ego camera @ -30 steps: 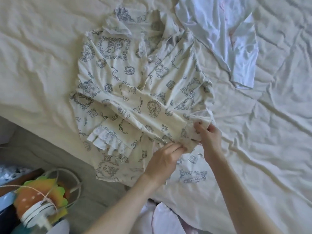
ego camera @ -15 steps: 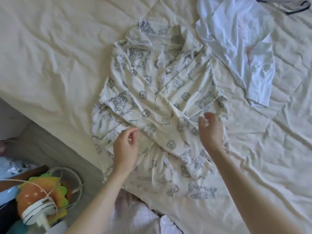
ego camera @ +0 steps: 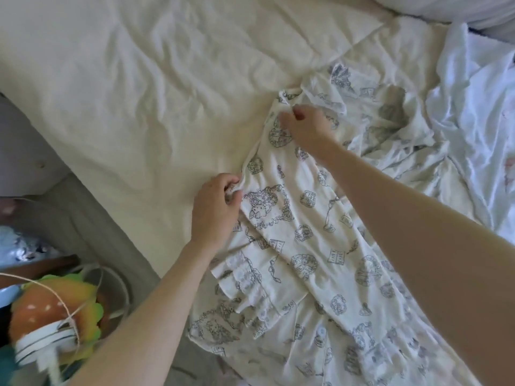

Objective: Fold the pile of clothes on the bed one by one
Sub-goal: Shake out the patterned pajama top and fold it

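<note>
A cream pyjama top (ego camera: pixel 303 246) with blue-grey printed drawings and a frilled cuff lies on the bed (ego camera: pixel 139 93). My left hand (ego camera: pixel 214 207) pinches the garment's left edge where the fabric bunches. My right hand (ego camera: pixel 302 125) grips the same edge higher up, near the shoulder, with fingers curled on the cloth. My right forearm crosses over the garment. A white garment (ego camera: pixel 473 107) lies crumpled at the right, beside the printed top.
The bed's edge runs diagonally at the lower left, with grey floor (ego camera: pixel 83 218) below it. A basket (ego camera: pixel 50 316) holding a burger-shaped toy and cords sits at the bottom left. A pillow (ego camera: pixel 459 6) lies at the top right.
Both hands left the lower part of the top and moved up and left to its left edge, where they now hold it. The view has shifted left, so the garments sit further right.
</note>
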`<action>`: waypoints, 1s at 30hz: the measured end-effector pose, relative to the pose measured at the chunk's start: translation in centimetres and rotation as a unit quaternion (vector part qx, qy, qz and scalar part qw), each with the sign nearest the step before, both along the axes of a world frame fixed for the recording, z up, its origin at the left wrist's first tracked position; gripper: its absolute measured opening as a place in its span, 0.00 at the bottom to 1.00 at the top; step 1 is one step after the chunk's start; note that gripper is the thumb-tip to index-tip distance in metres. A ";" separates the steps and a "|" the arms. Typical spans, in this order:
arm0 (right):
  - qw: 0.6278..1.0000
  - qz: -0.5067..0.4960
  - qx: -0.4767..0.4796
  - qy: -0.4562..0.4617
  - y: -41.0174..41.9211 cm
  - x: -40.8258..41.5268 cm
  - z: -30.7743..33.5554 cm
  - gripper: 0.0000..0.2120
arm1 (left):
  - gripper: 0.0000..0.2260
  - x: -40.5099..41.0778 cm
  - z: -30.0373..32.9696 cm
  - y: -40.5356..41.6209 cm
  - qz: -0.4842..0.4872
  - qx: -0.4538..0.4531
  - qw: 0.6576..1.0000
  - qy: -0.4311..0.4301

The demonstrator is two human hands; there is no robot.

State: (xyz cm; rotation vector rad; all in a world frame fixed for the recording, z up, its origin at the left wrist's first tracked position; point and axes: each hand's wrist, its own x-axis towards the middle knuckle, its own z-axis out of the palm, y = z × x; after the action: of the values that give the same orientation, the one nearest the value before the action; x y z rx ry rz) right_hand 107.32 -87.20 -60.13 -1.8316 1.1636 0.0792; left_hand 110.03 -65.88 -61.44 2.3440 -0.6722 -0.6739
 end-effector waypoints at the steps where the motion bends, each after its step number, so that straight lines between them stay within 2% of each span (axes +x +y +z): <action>1: 1.000 0.002 -0.002 0.014 -0.3 0.7 -0.2 0.11 | 0.09 0.5 -0.2 0.1 0.004 0.005 1.000 0.023; 4: 0.997 -0.069 0.013 0.009 -1.5 2.5 -0.6 0.09 | 0.07 2.4 -0.6 0.7 -0.015 0.014 0.997 0.069; 6: 0.996 -0.089 0.026 0.008 -2.1 3.7 -0.7 0.04 | 0.03 3.3 -0.6 1.2 0.002 -0.033 0.993 0.112; 8: 0.994 -0.101 0.029 0.003 -2.5 4.9 -0.8 0.11 | 0.06 3.8 -0.7 1.5 0.039 -0.078 0.984 0.154; 10: 0.994 -0.108 0.020 -0.004 -2.6 5.9 -1.3 0.12 | 0.05 4.2 -1.0 1.4 0.058 -0.080 0.982 0.163; 13: 0.997 -0.067 -0.038 0.015 -2.1 6.7 -1.9 0.05 | 0.04 4.7 -2.0 1.3 0.053 -0.062 0.984 0.160; 16: 0.988 -0.039 -0.147 0.017 -0.6 5.8 -2.0 0.12 | 0.02 5.3 -3.0 1.3 0.046 -0.062 0.983 0.167; 18: 0.969 0.016 -0.248 -0.001 1.6 3.8 -1.5 0.16 | 0.03 5.8 -3.7 1.1 0.029 -0.050 0.985 0.160; 20: 0.948 0.082 -0.306 -0.036 4.7 1.0 -1.0 0.17 | 0.04 6.1 -4.4 0.9 0.040 -0.056 0.981 0.183; 22: 0.937 0.135 -0.320 -0.043 8.0 -2.1 -1.0 0.18 | 0.06 6.3 -5.0 0.7 0.059 -0.064 0.972 0.217; 26: 0.925 0.217 -0.312 0.006 12.5 -8.3 -2.3 0.20 | 0.07 6.6 -5.2 0.9 0.057 -0.076 0.970 0.225; 30: 0.932 0.220 -0.273 0.089 13.0 -13.8 -2.8 0.23 | 0.02 6.3 -4.4 1.1 0.050 -0.074 0.972 0.216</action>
State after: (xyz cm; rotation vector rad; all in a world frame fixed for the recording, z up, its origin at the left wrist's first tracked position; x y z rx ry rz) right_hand 93.51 -74.20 -62.93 -2.6086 0.9257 0.1962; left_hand 116.30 -64.81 -65.89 1.9856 -0.3906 -1.0099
